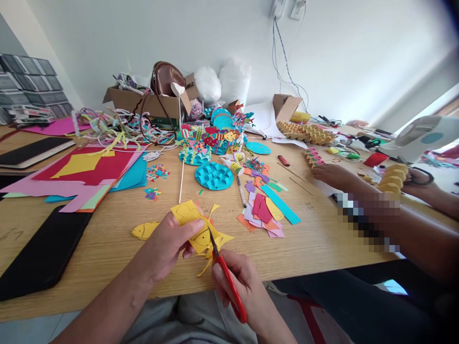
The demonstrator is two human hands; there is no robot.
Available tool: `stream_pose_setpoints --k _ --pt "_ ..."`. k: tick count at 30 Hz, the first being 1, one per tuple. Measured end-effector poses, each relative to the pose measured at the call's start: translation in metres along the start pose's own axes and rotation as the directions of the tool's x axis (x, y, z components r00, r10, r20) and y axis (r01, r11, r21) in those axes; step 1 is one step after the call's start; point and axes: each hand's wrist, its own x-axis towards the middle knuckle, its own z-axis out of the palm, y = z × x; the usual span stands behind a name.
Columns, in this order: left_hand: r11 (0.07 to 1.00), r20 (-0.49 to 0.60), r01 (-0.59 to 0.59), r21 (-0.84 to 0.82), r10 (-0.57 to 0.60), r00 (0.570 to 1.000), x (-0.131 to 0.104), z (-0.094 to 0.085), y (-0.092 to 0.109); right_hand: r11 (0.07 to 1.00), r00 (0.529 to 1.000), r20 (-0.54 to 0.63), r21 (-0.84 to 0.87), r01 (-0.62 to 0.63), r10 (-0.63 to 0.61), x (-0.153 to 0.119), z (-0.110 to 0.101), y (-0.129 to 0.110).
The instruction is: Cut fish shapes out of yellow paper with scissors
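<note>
Between the thumb and fingers of my left hand (175, 236) is a piece of yellow paper (184, 212) with fish outlines drawn on it. My right hand (238, 274) is wrapped round red-handled scissors (229, 282), whose blades meet the paper's right side. Yellow paper scraps (224, 238) lie under and beside the blades. Left of my left hand, a cut yellow paper fish (144, 231) rests on the wooden table (118, 267).
Colored scraps (263, 210) and a pen (241, 191) lie beyond my hands. Blue paper discs (214, 175) and a glue bottle (234, 166) stand mid-table. Left are colored sheets (82, 167) and a black case (46, 253). At right, a co-worker's hands (333, 176) handle folded paper strips (392, 179).
</note>
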Motion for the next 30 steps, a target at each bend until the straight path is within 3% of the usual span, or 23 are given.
stream_pose_setpoints --k 8,15,23,30 --pt "0.992 -0.043 -0.105 -0.067 0.102 0.994 -0.008 0.017 -0.008 0.972 1.000 -0.026 0.236 0.013 -0.007 -0.001 0.010 -0.001" --pt "0.990 -0.066 -0.116 -0.074 0.111 0.992 -0.009 0.022 -0.015 0.933 0.998 -0.043 0.357 0.056 -0.043 0.000 0.015 0.010" --pt "0.978 -0.161 -0.154 -0.142 0.131 0.978 -0.011 0.030 -0.021 0.904 0.995 -0.074 0.417 0.098 -0.074 0.000 0.019 0.016" --pt "0.981 -0.178 -0.164 -0.107 0.143 0.974 -0.010 0.032 -0.024 0.912 0.994 -0.072 0.397 0.106 -0.084 -0.001 0.018 0.014"
